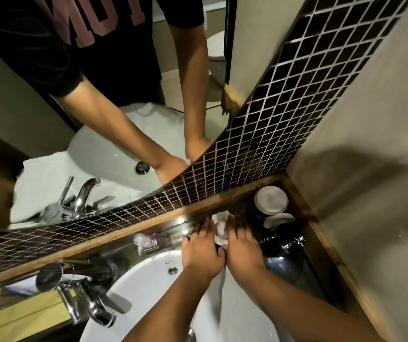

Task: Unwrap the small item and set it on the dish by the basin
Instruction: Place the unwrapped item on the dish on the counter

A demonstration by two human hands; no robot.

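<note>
A small white round item (221, 229) lies in crumpled white wrapping (219, 215) on the shiny counter just behind the basin (158, 275). My left hand (201, 248) and my right hand (242, 245) flank it, thumbs nearly touching and fingers pressed to its sides. Most of the item is hidden between my fingers. A white dish-like shape (280, 220) shows to the right, partly under a jar; I cannot tell its full form.
A dark jar with a white lid (270, 199) stands in the corner, with a black plastic bag (284, 243) in front of it. A clear pump bottle (143, 240) lies left of my hands. The chrome tap (92, 307) stands at the basin's left. The mirror (99, 119) and mosaic tiles (259, 156) rise behind.
</note>
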